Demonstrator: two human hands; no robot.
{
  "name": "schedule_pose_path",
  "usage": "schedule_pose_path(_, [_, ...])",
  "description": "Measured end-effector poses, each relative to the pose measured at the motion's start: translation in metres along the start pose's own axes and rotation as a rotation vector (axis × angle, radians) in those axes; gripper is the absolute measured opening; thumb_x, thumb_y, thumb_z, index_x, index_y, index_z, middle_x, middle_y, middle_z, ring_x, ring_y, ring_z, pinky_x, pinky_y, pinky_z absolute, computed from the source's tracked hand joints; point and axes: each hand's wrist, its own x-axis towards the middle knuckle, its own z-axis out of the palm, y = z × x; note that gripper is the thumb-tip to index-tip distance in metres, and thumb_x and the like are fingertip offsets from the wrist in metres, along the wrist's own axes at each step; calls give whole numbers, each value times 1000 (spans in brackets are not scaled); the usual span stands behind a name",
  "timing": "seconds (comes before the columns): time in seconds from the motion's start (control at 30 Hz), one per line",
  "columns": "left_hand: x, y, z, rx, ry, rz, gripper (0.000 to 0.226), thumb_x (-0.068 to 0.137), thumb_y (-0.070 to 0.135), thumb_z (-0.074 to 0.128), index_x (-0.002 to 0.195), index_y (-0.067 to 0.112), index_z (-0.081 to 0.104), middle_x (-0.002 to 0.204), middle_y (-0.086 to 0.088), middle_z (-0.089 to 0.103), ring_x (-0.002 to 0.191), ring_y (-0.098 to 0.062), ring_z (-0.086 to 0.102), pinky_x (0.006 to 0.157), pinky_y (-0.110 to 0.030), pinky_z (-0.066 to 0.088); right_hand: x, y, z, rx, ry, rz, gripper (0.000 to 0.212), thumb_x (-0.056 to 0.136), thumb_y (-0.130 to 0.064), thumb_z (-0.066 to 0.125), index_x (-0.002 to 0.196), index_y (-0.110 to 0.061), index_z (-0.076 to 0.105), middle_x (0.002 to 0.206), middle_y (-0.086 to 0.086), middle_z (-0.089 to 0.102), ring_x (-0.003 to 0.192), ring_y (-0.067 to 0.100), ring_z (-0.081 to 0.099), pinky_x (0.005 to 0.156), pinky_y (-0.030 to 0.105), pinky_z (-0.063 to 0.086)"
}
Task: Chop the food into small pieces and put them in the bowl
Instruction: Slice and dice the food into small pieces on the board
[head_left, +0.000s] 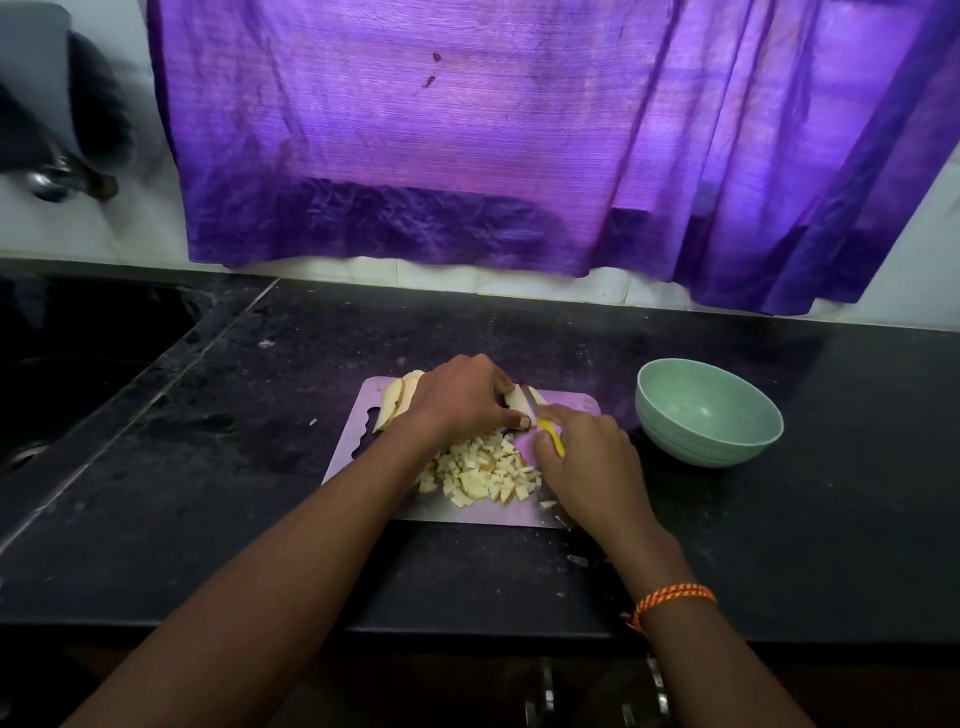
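Head view: fruit slice (516, 399) lies on the far part of the cutting board (571, 415), pinned by the left hand (460, 397) with fingers curled over it and thumb tip at its near end. Right hand (582, 457) grasps a small knife (543, 423) by its yellow handle; the blade sits on the slice just right of the left fingers, tip pointing away from the person. Pile of small pale diced pieces (483, 473) sits on the near half of the board, between the two wrists, partly under the left forearm. A few uncut wedges (397, 400) lie at the board's far-left corner, just beside the left hand, skin side showing on some. Board is a thin pale sheet with a wavy grip cutout on its left edge, lying flat on the dark stone worktop (779, 545). Pale green bowl (709, 413) stands on the worktop just right of the board, apart from it, inside bare as far as visible. Orange thread band (672, 597) on the right wrist. Sink basin (78, 353) is recessed into the worktop at left. Purple curtain (519, 145) hangs along the back wall, its hem above the worktop's rear edge.
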Motion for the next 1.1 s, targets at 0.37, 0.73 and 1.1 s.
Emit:
schedule_pose_path(0.37, [5,-5,3,22,-27,18,41,80,64,83,100,29,83,109,10,80,89,-12,72,78,-42,64,0,2,5,43,41,-24,34,100,-30,51,130,-33,67,89,2,70,75,19,62,63,34,54])
schedule_pose_path(0.73, [4,-4,4,7,-18,-1,41,80,61,84,106,30,83,106,10,81,90,-15,73,79,-43,63,1,-3,3,21,-48,-29,33,102,-33,53,132,-30,65,99,3,70,88,20,61,73,39,56])
schedule_pose_path(1.1, [-1,5,-3,-16,-41,-1,49,85,51,85,125,23,79,125,10,77,99,-15,72,86,-43,63,-61,9,-17,3,-12,-4,39,102,-39,51,140,-34,56,96,8,68,85,28,61,69,39,48])
